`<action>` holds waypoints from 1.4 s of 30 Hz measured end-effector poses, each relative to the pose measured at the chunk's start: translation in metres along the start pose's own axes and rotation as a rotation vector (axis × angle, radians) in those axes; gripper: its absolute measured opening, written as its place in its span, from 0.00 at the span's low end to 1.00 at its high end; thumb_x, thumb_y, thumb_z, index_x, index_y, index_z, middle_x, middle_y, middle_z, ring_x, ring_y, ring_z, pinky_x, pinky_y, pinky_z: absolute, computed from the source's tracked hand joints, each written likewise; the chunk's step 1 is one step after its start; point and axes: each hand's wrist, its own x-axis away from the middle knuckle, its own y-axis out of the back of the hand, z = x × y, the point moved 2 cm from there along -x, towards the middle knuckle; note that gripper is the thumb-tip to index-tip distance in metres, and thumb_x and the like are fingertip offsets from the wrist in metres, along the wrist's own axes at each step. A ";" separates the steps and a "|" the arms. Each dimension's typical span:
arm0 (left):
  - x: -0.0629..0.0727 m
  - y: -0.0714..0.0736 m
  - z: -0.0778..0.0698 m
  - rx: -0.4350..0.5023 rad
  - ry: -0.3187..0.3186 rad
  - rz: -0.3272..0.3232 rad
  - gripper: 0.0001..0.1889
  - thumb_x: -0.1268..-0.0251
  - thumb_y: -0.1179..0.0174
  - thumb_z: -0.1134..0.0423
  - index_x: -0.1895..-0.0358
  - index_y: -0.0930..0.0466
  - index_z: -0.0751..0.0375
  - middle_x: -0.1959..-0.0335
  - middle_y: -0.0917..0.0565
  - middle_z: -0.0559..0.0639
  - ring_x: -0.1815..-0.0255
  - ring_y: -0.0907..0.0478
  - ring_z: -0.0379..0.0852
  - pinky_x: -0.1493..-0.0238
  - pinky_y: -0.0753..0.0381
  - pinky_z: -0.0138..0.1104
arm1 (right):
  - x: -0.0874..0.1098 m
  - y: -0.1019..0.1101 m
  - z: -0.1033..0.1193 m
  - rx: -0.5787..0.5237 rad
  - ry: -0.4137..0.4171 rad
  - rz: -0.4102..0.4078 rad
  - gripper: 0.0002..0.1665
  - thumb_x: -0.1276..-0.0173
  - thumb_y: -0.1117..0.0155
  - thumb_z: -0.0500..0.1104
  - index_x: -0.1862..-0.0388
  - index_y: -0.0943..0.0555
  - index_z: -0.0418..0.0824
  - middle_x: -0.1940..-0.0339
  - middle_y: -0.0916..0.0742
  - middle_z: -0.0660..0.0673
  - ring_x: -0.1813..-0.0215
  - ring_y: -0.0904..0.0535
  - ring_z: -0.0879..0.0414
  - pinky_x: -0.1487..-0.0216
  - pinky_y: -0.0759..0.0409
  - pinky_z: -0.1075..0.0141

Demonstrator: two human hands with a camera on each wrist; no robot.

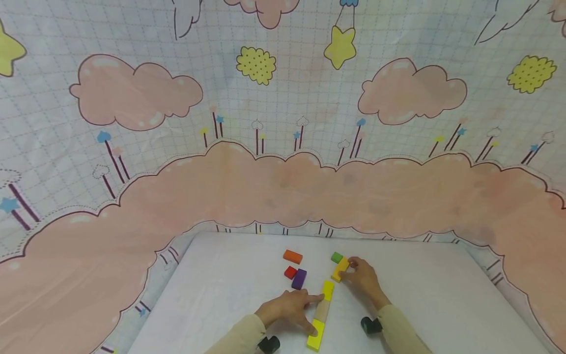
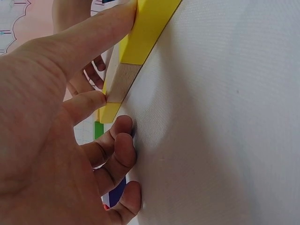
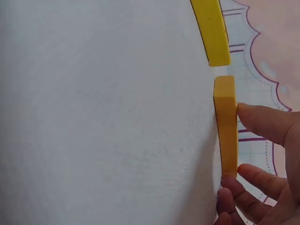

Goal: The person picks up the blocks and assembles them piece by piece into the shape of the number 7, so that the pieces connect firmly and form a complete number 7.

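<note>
The left grip (image 1: 288,309), spread wide, touches the three-block row (image 1: 322,311); the right grip (image 1: 364,278), curled, holds the amber block (image 1: 339,270) just beyond. The right wrist view shows a gap between, hidden from the left wrist; table (image 1: 442,290) spreads to both sides.

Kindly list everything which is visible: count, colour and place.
Table: 1, white, under blocks
Backdrop: 1, multicoloured, behind table
Yellow blocks: 2, yellow, row ends
Wooden block: 1, tan, mid-row
Amber block: 1, amber, beyond row
Green block: 1, green, beside amber
Purple block: 1, purple, left of row
Red block: 1, red, beside purple
Orange block: 1, orange, beyond red
Sleeves: 2, beige, foreground
Devices: 2, black, beside sleeves
Left hand: 1, touching yellow blocks
Right hand: 1, holding amber block
</note>
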 end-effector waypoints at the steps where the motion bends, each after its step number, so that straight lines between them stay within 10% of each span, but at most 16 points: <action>1: 0.000 0.000 0.000 0.002 0.001 -0.001 0.42 0.55 0.24 0.45 0.33 0.35 0.16 0.51 0.21 0.46 0.51 0.26 0.47 0.38 0.28 0.58 | 0.000 0.000 0.000 0.002 0.001 0.005 0.32 0.41 0.27 0.47 0.41 0.24 0.34 0.43 0.19 0.32 0.44 0.24 0.40 0.40 0.25 0.45; 42: 0.001 0.001 0.002 0.016 0.006 0.005 0.43 0.56 0.24 0.44 0.34 0.36 0.14 0.50 0.21 0.45 0.52 0.26 0.47 0.38 0.28 0.59 | -0.002 -0.011 0.009 0.057 0.130 0.095 0.31 0.39 0.28 0.47 0.38 0.23 0.40 0.34 0.22 0.35 0.31 0.31 0.37 0.30 0.36 0.40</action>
